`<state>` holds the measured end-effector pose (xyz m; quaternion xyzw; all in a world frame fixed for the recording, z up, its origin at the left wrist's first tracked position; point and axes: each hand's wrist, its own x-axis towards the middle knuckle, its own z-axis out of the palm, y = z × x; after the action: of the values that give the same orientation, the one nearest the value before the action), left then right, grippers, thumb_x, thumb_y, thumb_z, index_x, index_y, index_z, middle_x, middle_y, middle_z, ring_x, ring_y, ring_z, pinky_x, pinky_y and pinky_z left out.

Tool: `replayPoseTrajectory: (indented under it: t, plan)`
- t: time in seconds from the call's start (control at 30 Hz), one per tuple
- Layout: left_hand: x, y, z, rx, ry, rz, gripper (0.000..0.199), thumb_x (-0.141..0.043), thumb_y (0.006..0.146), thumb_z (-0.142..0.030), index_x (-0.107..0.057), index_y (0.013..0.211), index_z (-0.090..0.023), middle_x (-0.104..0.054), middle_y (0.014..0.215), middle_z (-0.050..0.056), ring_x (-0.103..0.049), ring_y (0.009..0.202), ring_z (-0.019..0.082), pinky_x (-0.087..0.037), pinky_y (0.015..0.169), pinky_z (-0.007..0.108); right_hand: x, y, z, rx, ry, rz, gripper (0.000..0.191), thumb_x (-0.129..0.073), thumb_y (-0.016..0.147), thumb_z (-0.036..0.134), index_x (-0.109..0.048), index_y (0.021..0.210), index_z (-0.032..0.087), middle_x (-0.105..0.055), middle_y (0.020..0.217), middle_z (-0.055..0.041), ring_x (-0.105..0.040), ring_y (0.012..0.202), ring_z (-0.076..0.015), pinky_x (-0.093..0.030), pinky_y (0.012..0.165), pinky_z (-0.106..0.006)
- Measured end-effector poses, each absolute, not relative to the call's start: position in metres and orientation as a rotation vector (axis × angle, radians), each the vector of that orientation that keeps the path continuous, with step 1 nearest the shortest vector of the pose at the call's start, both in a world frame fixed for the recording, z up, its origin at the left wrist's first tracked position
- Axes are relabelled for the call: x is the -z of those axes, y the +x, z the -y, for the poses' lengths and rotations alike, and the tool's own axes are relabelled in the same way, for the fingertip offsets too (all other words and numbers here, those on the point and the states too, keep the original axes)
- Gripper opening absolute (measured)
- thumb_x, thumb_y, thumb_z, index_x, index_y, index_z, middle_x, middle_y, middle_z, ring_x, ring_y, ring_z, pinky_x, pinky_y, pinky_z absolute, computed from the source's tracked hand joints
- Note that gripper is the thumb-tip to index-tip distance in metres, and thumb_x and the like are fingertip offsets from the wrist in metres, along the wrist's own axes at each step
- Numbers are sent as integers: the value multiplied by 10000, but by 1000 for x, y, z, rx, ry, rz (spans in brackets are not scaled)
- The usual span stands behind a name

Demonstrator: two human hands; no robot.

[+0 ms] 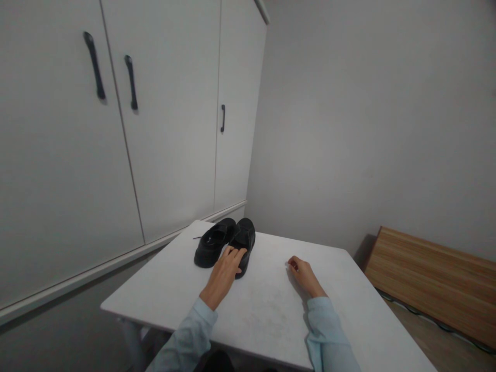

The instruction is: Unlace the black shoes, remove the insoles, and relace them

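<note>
**Left hand on the shoes, right hand idle**

We rest our left hand (227, 268) on the pair of black leather shoes (226, 243), which sits on the white bench (267, 305) towards its far left corner, near the white wardrobe (116, 129). The left fingers (237, 254) lie spread and flat over the nearer end of the right-hand shoe, gripping nothing. To the right of the shoes, well apart, our right hand (304, 274) lies on the bench with fingers curled in, empty. We judge this a first touch; lifting a shoe would call for closing the fingers around it. We can read no brand or writing
</note>
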<state>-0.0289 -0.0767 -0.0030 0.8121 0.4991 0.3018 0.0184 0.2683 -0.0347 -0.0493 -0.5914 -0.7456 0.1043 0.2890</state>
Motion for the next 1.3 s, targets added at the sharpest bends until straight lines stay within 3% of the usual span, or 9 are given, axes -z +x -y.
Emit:
replayPoseTrajectory:
  t: [0.43,0.87,1.17,1.3]
  plan:
    - [8,-28,70,-842,2559,-1577,537,-546,741,39,-474,1211,-210,-573,1082,42,-438,1089,209,-441,888,319,51,266,34,-258,-1609,2007,199,-430,796,201,-614,858,158,-683,783,-77,-615,723,-179,-421,668,-249]
    - [-2,-30,69,-714,2632,-1612,497,-570,762,-21,-447,1211,-194,-572,1090,54,-462,1056,204,-433,835,292,47,265,37,-293,-1606,1993,199,-438,795,197,-625,851,158,-684,784,-73,-614,723,-181,-427,674,-258]
    - [-7,-18,60,-473,2684,-1934,640,-671,734,-110,-404,1314,-157,-579,1136,133,-456,1133,295,-404,866,400,51,266,35,-302,-1592,2004,213,-433,792,204,-635,833,151,-681,776,-75,-610,715,-180,-425,673,-259]
    - [-12,-14,62,-425,2674,-2057,574,-621,787,-132,-413,1322,-129,-584,1119,168,-477,1105,302,-395,847,423,51,266,35,-302,-1593,2007,210,-433,796,204,-631,836,151,-676,768,-70,-605,707,-176,-423,661,-252]
